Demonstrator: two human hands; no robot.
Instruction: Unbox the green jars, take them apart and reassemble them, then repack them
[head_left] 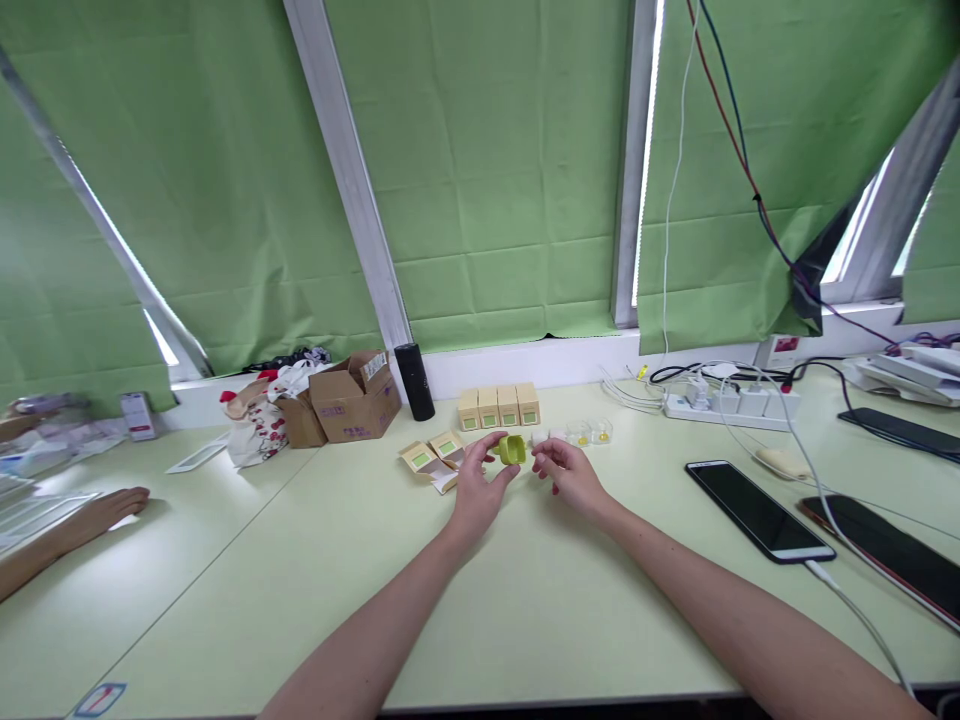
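Observation:
My left hand (478,487) grips a small yellow-green cup-shaped piece (513,450), its hollow side facing me and a little to the right. Close to its right side, my right hand (571,478) has thumb and fingers pinched together; whatever they may hold is too small to make out. Just behind the right hand stand small clear round containers (589,432) with yellow bits inside. Left of my left hand lie opened, flattened cardboard packs (433,458) with green windows. Several small tan boxes (499,408) with green labels stand in a row behind my hands.
A cardboard box (355,398), a black cylinder (414,382) and a printed cloth bag (256,432) stand at the back left. Another person's hand (112,508) rests at far left. On the right lie a phone (757,510) with a cable and a white power strip (731,408).

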